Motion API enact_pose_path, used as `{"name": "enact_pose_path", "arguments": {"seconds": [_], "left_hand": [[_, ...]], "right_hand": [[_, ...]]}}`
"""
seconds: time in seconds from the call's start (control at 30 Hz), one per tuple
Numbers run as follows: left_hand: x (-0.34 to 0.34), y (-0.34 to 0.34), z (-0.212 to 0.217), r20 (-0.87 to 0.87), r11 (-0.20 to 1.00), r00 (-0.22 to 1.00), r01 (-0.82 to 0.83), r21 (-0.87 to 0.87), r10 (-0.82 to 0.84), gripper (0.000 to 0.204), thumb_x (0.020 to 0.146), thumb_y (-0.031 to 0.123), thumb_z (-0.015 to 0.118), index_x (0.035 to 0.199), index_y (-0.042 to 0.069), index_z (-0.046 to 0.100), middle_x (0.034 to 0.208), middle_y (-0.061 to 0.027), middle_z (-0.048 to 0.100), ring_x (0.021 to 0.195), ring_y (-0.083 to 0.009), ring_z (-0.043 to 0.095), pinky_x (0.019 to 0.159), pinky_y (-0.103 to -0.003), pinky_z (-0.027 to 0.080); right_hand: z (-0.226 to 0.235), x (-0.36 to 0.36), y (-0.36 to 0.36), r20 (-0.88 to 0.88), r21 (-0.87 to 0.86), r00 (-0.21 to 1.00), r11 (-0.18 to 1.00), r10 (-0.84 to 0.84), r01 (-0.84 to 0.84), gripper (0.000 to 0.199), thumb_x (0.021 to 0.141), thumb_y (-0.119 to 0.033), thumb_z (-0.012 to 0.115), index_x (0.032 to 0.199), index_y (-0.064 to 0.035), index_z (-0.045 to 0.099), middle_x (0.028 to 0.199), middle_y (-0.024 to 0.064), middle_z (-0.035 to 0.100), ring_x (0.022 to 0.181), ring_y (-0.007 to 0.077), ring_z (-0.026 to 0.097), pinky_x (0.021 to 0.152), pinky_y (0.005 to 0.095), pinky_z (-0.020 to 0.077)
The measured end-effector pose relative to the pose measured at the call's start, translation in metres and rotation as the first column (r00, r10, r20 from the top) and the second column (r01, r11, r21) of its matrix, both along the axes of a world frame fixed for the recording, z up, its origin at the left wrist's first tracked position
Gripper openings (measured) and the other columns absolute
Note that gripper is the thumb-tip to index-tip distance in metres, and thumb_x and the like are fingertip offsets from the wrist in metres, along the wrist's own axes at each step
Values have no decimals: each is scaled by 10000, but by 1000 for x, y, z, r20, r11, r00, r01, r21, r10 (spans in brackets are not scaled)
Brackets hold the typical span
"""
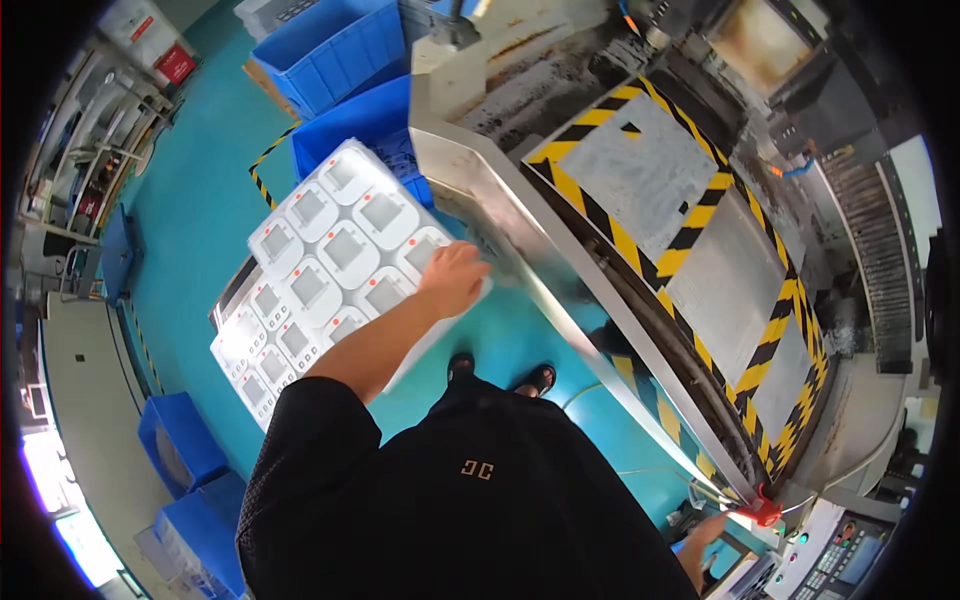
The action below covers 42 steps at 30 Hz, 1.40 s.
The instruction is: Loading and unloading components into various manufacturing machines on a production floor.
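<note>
My left hand (455, 280) lies over the right side of a white panel (395, 330) with rows of rounded frame-shaped parts, each with a square grey middle and an orange-red dot. Its fingers curl down onto a part near the edge; what is under them is hidden. Smaller framed parts (295, 340) fill the panel's lower left. Far to the lower right, my right hand (702, 545) reaches up to a red fitting (762, 508) at the near corner of a metal machine door sill. Its fingers are partly hidden there, so its grip cannot be made out.
On the right, a machine bed (700, 260) carries grey plates bordered by yellow-black tape, behind a metal sill (560, 260). A control panel (835, 550) stands at lower right. Blue bins (325, 60) are beyond the white panel; more blue containers (185, 440) sit at left.
</note>
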<state>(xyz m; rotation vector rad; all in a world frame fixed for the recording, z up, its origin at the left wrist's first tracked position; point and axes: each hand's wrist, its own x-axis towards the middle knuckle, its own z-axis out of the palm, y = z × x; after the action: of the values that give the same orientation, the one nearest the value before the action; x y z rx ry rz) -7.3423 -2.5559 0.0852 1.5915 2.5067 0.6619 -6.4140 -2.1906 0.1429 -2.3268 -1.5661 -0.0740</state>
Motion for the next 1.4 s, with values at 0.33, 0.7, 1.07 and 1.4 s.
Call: {"name": "enact_pose_path", "arguments": {"seconds": [0.33,0.7,1.07,1.4], "left_hand": [[-38,2,47,-104,935,962,214,-281,-252,303,734,272,648,1010,147,636,1002,-95,640,1026,-285,587,869,-432,424],[16,-102,112,179,921,943,210,330,-279,223,770,222,691,915,70,618,826,-117,648,844,-353,622,758,-453,475],[-54,-254,142,333,568,645,-764,305,688,348,924,38,586,1267,5,538,1319,-148,507,1210,-253,497,974,-355,430],[6,68,205,865,844,467,-377,382,-183,438,951,141,507,1374,30,479,1201,-115,612,1038,-229,613,863,-354,517]], "right_hand": [[-160,-482,-255,-542,-507,438,136,718,-851,485,885,-417,652,1131,0,664,1118,228,670,1056,400,633,945,414,484],[-15,-821,-310,-802,-21,216,-334,-558,-942,519,998,-416,459,1388,-73,442,1304,117,554,1121,241,597,866,400,525],[129,-782,-282,-952,294,-303,-165,33,-941,440,937,-105,608,1349,-7,489,1102,99,677,992,159,635,858,316,504],[167,-544,-84,-931,144,-293,522,-216,-841,410,910,-48,613,1298,-45,481,1019,107,670,923,209,686,810,335,566]]}}
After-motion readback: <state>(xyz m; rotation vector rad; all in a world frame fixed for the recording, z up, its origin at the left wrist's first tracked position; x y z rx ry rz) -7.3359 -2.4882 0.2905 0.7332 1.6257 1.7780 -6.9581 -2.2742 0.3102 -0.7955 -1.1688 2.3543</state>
